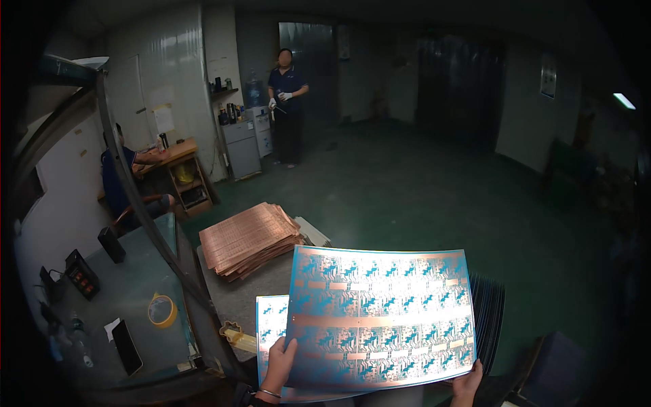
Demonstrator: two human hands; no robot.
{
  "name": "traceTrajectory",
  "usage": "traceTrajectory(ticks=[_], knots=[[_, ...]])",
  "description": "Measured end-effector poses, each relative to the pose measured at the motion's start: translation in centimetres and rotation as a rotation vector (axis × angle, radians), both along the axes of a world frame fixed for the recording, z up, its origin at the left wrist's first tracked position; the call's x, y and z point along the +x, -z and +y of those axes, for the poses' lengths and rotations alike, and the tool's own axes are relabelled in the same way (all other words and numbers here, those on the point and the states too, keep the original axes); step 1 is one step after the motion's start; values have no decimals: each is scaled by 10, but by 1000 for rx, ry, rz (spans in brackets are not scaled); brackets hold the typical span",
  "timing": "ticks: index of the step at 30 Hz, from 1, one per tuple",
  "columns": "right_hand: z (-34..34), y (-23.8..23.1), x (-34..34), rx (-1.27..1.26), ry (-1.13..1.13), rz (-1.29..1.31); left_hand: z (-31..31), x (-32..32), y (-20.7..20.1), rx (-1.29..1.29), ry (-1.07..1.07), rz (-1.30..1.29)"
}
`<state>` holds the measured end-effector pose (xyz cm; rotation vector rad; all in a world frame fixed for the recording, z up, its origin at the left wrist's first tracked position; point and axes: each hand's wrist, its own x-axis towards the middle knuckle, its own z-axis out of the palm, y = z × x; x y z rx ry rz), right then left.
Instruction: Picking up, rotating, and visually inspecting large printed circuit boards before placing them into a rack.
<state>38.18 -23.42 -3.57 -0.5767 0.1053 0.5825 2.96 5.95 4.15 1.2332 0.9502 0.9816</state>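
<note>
A large circuit board panel (383, 319), copper with rows of blue circuit patterns, is tilted up in front of me and shines under bright light. My left hand (278, 366) grips its lower left edge, thumb on the face. At the lower right corner my right hand (468, 383) is closed on the same panel; most of its fingers are hidden behind it. Another blue-patterned panel (271, 311) shows behind and below, beside my left hand. Beyond it, a stack of copper sheets (251, 236) lies on a grey table (227, 293).
Dark upright sheets (489, 315) stand in a row at right. On the glass-topped desk (159, 261) at left are a tape roll (173, 313) and a phone (127, 347). A dark frame post (139, 203) rises between. One person (288, 85) stands far off; another (115, 169) sits left.
</note>
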Motion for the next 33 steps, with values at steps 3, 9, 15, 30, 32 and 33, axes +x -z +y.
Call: traceTrajectory(ticks=[3,9,15,30,32,33], knots=[[-21,-16,11,-162,-115,-150,3,-6,-11,-45,-18,60],[-30,-51,37,-421,-448,-509,4,-12,-22,-71,99,214],[-14,-54,11,-324,-265,-320,1,-6,-57,-339,461,-582],[69,-61,-51,116,-232,-15,-34,46,-45,-342,307,-467],[55,-69,-28,37,-104,-110,-29,30,-40,-355,281,-429],[52,-83,-29,-56,-127,-186,-29,25,-36,-361,250,-393]])
